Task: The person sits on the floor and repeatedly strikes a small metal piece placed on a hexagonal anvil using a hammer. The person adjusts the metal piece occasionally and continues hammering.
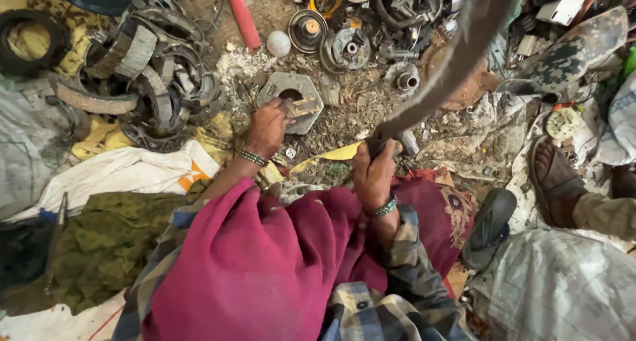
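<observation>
My left hand [267, 127] grips a small rusty metal piece [296, 107] and holds it on a hexagonal metal plate [289, 89] with a round hole, lying on the dirt. My right hand [373, 172] is closed around the handle of a long curved blade [450, 62], raised and blurred, reaching toward the upper right. Both wrists wear beaded bracelets. A magenta cloth [252, 261] drapes my lap, over a plaid sleeve.
Curved brake shoes [142, 76] pile at the left. Round metal parts [348, 48], a red pipe [242, 16] and a white ball [278, 43] lie beyond. Another person's sandalled foot [553, 178] is at right, a loose sandal [489, 227] beside it. White sacks [119, 172] lie around.
</observation>
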